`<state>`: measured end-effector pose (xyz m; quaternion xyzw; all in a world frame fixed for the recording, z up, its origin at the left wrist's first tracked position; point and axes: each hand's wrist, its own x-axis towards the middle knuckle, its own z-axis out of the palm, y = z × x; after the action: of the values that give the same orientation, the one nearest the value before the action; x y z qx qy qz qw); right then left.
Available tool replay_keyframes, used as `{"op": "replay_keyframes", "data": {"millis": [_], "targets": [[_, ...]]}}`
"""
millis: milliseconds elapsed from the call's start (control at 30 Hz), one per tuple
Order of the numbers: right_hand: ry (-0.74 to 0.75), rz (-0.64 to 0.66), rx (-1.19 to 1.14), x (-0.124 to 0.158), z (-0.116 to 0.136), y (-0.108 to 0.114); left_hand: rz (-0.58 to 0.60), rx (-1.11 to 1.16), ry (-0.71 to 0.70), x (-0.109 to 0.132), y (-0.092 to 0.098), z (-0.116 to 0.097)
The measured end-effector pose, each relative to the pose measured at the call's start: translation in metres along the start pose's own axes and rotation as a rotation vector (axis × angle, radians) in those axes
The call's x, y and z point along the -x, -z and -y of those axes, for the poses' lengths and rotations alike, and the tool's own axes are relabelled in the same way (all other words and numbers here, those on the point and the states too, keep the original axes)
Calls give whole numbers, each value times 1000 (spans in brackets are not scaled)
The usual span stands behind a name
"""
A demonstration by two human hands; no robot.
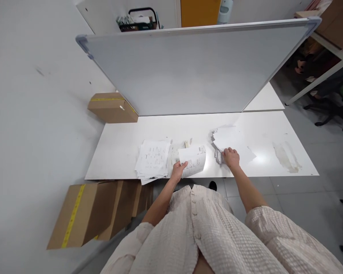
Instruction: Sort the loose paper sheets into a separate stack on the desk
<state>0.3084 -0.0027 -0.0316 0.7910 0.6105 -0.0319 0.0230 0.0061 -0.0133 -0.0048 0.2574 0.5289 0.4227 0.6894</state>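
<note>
My left hand (178, 171) pinches a printed paper sheet (193, 158) between thumb and fingers near the table's front edge; the sheet bends downward at its right side. Further right, my right hand (231, 156) has its fingers closed on the near edge of a white sheet (230, 137) at an uneven paper pile. How many sheets it grips cannot be seen. To the left of my left hand lies a loose stack of printed papers (153, 158), its lowest sheets poking over the table edge. A small beige block (186, 144) sits just behind the held sheet.
A large whiteboard (185, 72) stands across the back of the white table (120, 152). One cardboard box (114, 108) rests at the table's back left corner. More taped cardboard boxes (82, 215) stand below on the left, beside the wall. An office chair (331, 108) is at the right.
</note>
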Motion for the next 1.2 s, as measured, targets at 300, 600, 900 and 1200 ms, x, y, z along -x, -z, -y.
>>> {"op": "replay_keyframes", "data": {"millis": [300, 600, 900, 1200], "targets": [[-35, 0, -2, -6, -5, 13, -47, 128, 5, -2, 1, -3], [-174, -426, -658, 14, 25, 119, -51, 138, -20, -5, -1, -11], [-201, 112, -1761, 19, 57, 147, -49, -23, -157, -12, -9, -31], [-174, 99, -1663, 9, 90, 93, 104, 126, -75, 8, -30, -50]]}}
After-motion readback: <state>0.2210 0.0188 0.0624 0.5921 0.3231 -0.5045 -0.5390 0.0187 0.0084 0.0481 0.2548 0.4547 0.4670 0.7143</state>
